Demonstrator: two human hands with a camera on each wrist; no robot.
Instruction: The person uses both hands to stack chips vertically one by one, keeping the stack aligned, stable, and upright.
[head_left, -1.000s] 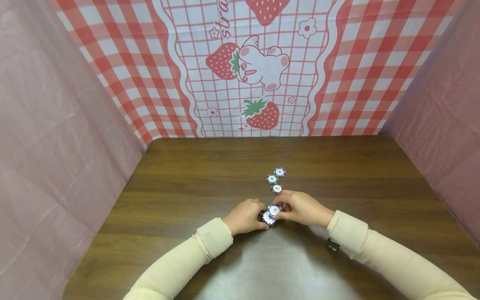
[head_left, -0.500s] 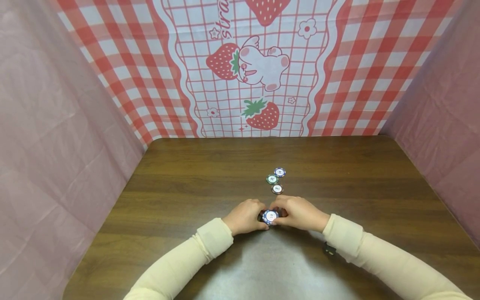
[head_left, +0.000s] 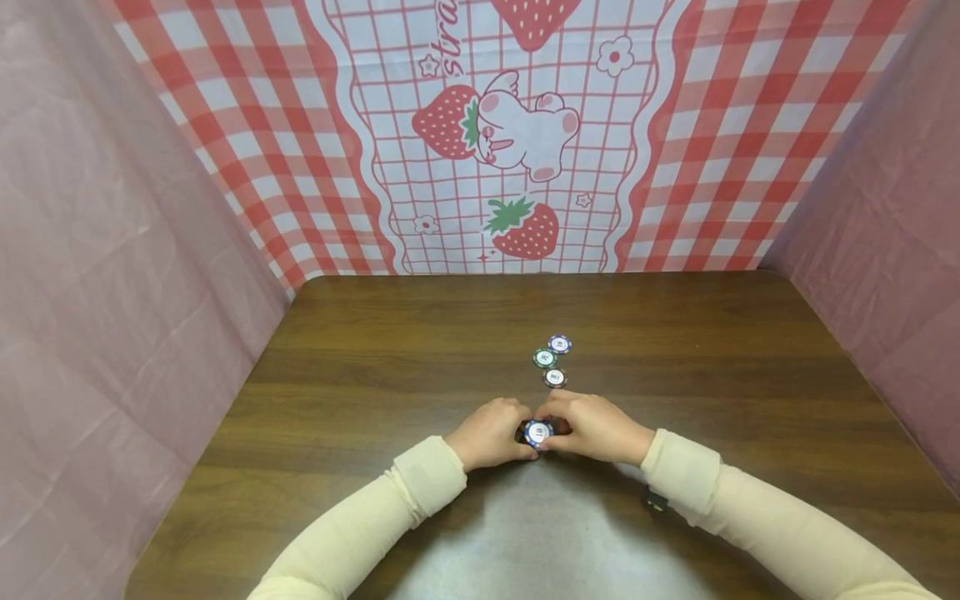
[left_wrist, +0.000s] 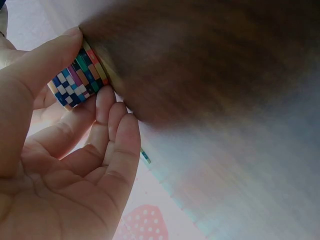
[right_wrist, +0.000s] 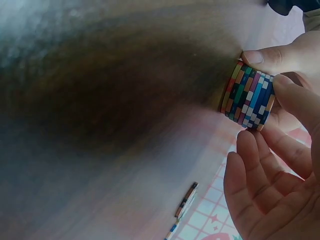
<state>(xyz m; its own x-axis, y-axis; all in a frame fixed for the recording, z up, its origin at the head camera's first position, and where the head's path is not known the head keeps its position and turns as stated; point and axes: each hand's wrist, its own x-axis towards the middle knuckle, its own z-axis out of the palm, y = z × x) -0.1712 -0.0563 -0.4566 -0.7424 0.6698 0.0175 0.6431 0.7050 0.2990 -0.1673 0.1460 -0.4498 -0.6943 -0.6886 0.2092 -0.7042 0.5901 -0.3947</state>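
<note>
A stack of poker chips [right_wrist: 247, 96] in several colours stands upright on the table between both hands, its striped edges visible in the wrist views. A blue-and-white chip [head_left: 538, 433] marked 10 lies on top. My left hand [head_left: 491, 433] grips the stack from the left, thumb on the near side and fingers on the far side. From the right, my right hand [head_left: 600, 427] pinches around the top of the stack at the blue chip. In the left wrist view, the stack [left_wrist: 77, 80] sits between the left thumb and fingertips.
Beyond the hands, a blue chip [head_left: 559, 344], a green chip [head_left: 545, 358] and a dark brown chip [head_left: 555, 378] lie flat on the wooden table [head_left: 375, 358]. A strawberry-print cloth [head_left: 510, 167] hangs behind the table's far edge. Pink curtains [head_left: 112, 250] flank it.
My right hand has moved left and slightly toward me, bringing the blue chip from overlapping the stack's edge to squarely on top. The left hand and the loose chips have stayed put.
</note>
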